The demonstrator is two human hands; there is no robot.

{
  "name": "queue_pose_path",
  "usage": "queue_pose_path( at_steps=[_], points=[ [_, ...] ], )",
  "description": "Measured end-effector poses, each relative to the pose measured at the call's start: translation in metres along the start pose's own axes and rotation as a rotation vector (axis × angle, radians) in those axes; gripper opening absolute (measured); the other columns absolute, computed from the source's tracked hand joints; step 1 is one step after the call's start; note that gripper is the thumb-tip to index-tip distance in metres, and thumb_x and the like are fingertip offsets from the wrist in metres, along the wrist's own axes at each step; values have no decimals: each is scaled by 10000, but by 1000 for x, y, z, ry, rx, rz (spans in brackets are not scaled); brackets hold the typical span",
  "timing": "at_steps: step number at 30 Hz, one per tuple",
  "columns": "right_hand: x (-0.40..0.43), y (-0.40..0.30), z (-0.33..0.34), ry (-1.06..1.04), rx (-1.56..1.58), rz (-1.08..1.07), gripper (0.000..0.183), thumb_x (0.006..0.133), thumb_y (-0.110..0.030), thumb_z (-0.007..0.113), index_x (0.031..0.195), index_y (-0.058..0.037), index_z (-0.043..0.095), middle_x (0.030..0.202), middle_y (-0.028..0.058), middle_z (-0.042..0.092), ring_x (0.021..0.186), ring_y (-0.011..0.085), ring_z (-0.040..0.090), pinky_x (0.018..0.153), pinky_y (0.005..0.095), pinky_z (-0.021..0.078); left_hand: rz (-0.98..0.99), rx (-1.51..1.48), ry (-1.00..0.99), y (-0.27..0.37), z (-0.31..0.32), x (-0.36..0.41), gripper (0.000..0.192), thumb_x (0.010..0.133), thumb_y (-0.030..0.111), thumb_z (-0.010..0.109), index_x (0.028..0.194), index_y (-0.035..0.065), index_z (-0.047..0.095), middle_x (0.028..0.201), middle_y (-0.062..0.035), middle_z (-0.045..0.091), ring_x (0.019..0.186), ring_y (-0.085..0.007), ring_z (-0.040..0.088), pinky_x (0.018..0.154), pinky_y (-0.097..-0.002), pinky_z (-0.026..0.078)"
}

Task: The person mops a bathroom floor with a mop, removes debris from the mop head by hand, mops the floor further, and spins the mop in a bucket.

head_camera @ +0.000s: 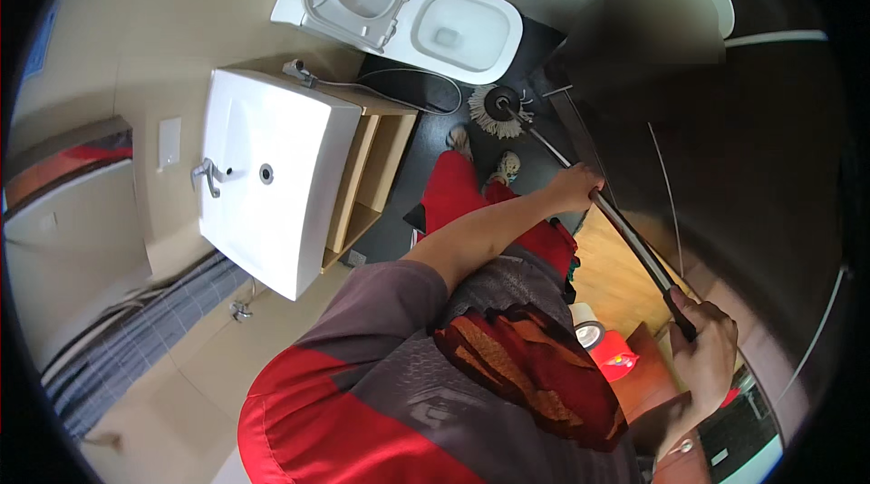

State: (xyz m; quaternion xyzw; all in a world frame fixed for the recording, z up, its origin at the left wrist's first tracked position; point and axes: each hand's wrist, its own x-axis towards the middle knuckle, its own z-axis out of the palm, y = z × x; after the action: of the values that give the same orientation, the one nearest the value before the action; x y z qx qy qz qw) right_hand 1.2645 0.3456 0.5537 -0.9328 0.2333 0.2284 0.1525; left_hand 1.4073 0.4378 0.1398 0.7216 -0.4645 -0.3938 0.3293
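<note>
A spin mop (504, 110) with a round black head and pale string strands rests on the dark floor below the toilet bowl, close to my shoes. Its metal pole slants down to the right. My left hand (576, 186) is closed around the middle of the pole. At the black grip on the pole's upper end, my right hand (703, 348) holds on, thumb along the grip. The white toilet (469, 32) has its lid and seat raised.
A white washbasin (272, 178) on a wooden cabinet (353, 219) stands to the left. A hand sprayer (299, 73) has a hose looping toward the floor by the toilet. The dark door (734, 164) is at the right. Tape rolls (588, 334) lie near a red item (615, 356).
</note>
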Motion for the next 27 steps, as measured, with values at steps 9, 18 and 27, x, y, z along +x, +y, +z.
queue_pose_path(
  at_steps=[9, 18, 27],
  points=[
    [19, 11, -24, -2, -57, -100, 505, 739, -47, 773, 1243, -76, 750, 847, 175, 688, 779, 367, 675, 746, 467, 513, -41, 13, 38, 8, -7, 13, 213, 876, 196, 641, 1079, 149, 684, 1130, -73, 699, 1191, -340, 612, 927, -502, 563],
    [26, 21, -33, -48, -63, -172, 511, 782, -97, 773, 1291, -116, 727, 818, 152, 666, 746, 355, 664, 712, 471, 503, -104, 13, 55, 13, -11, 11, 214, 865, 174, 647, 1073, 136, 683, 1185, -85, 686, 1231, -348, 605, 938, -504, 564],
    [31, 39, 2, -94, 91, -190, 500, 803, -96, 766, 1300, -107, 715, 832, 146, 664, 717, 340, 677, 663, 488, 530, -100, 111, 42, -19, -14, -8, 258, 817, 237, 677, 1049, 131, 708, 1128, -122, 696, 1188, -350, 641, 893, -515, 584]
  ],
)
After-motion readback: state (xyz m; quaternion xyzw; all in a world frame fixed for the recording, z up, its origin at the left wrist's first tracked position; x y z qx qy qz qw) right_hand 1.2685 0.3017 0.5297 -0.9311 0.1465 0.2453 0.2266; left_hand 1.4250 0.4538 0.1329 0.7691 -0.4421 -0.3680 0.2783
